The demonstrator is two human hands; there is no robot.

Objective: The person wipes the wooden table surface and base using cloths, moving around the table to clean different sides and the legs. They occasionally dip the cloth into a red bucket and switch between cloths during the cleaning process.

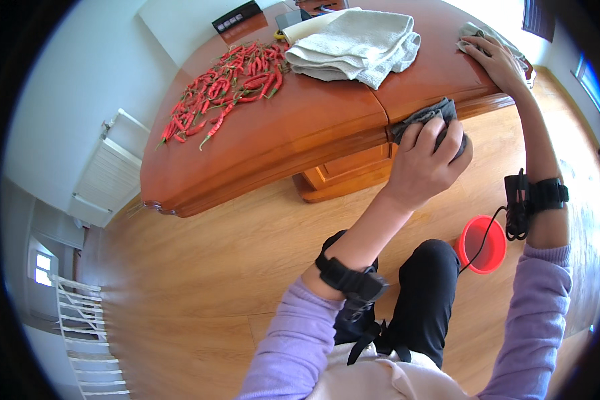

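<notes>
My left hand point(430, 155) grips a bunched dark grey cloth point(427, 114) against the front edge of a glossy reddish-brown wooden desk point(300, 117), near a seam in the desktop. At the desk's right end, my right hand point(500, 62) lies over a lighter grey cloth point(497, 37), its fingers curled onto the fabric. Part of that cloth is hidden under the palm. Between and beyond my hands rests a folded white towel point(352, 45). Many red chili peppers point(225, 82) with green stems are spread over the desktop to the left.
A red bucket point(480, 245) stands on the wooden floor point(205, 280) beside my knee. A black cable hangs from my right forearm strap past the bucket. Behind the peppers is a black box point(237, 17). A white radiator point(109, 175) and a white rack point(82, 320) are at left.
</notes>
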